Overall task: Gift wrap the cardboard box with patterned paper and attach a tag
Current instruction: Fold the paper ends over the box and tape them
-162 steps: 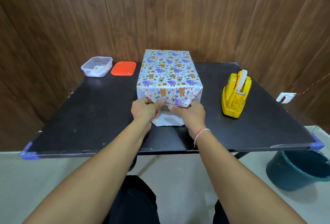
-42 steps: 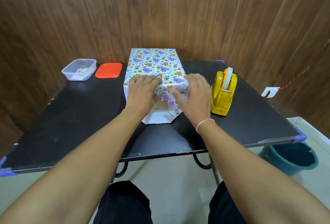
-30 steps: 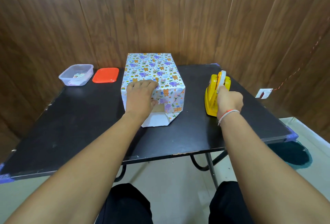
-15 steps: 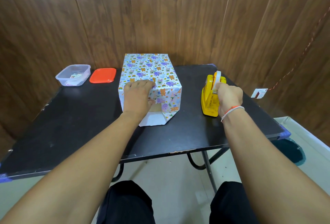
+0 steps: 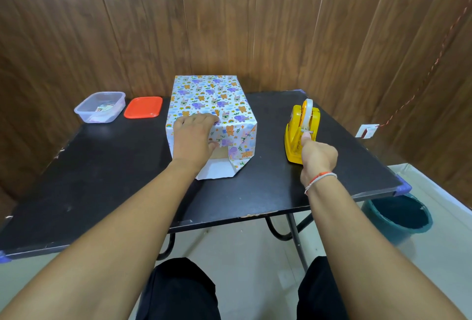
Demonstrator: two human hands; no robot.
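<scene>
Since a moment ago, right hand (image 5: pixel 318 159) pulled back from the yellow tape dispenser (image 5: pixel 300 132), fingers pinching tape, I judge. Left of the dispenser, left hand (image 5: pixel 195 138) presses flat on the wrapped box (image 5: pixel 224 105), keeping the fold closed.

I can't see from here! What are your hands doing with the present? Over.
Left hand presses folded paper down on wrapped box. Right hand pinches tape at yellow dispenser. Near end open, cardboard showing. Nothing in the way.
</scene>
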